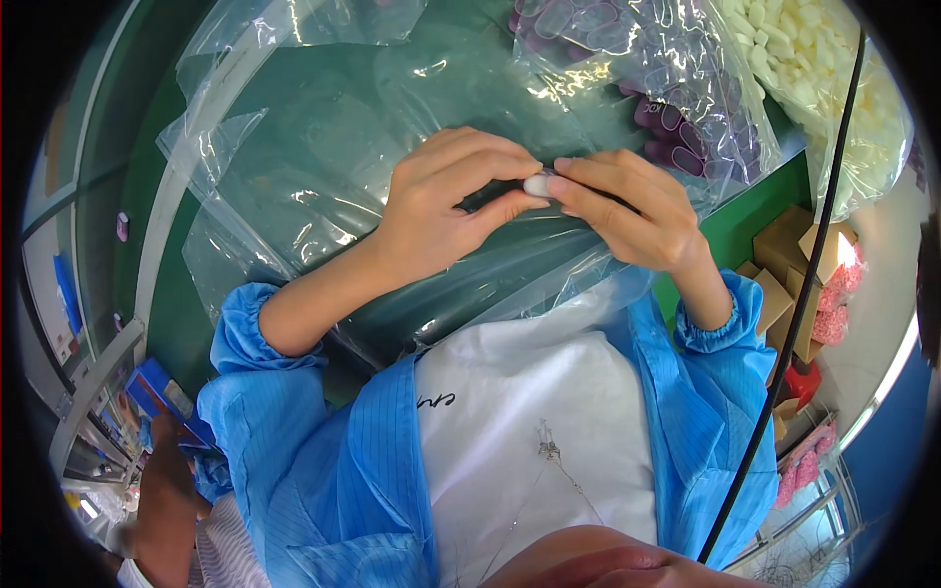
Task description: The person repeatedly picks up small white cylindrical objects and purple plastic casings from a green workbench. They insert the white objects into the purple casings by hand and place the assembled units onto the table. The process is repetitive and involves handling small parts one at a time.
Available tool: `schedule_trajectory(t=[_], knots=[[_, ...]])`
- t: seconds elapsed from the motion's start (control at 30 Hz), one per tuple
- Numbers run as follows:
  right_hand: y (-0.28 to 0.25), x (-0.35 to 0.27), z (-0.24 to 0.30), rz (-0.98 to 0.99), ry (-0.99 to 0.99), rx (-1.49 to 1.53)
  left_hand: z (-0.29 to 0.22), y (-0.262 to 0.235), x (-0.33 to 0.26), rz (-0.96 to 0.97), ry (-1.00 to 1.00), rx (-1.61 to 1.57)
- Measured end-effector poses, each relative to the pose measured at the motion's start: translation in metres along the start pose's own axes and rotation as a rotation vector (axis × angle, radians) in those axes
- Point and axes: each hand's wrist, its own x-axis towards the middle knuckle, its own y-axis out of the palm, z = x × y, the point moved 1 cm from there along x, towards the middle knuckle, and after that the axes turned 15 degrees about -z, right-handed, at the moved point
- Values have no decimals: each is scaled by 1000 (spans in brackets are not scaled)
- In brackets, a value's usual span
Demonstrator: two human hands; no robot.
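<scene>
Pinching white piece [538, 184], both hands.

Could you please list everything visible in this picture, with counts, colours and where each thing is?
small white capsule-shaped piece: one, white, pinched between both hands at centre
dark slim piece: one, black, in the left hand's fingers, touching the white piece
clear plastic sheeting: several layers, transparent, spread over the green table
green table: one, green, under the sheeting
bag of purple pieces: one, clear with purple contents, upper right
bag of white pieces: one, clear with white contents, top right
cardboard boxes: several, brown, right edge
black cable: one, black, running down the right side
left hand: one, bare, blue sleeve
right hand: one, bare, blue sleeve
</scene>
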Motion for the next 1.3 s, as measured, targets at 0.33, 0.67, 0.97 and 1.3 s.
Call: schedule_trajectory(t=[0.33, 0.67, 0.97, 1.3], knots=[[-34, 14, 10, -126, 74, -59, -24, -30, 16, -45, -132, 141], [-163, 13, -125, -73, 733, -1041, 142, -354, 37, -152, -295, 855], [-158, 1, -162, 31, 471, -1103, 108, -246, 76, -502, 55, 1060], [-91, 43, -37, -100, 491, -388, 5, -10, 134, -53, 591, 943]])
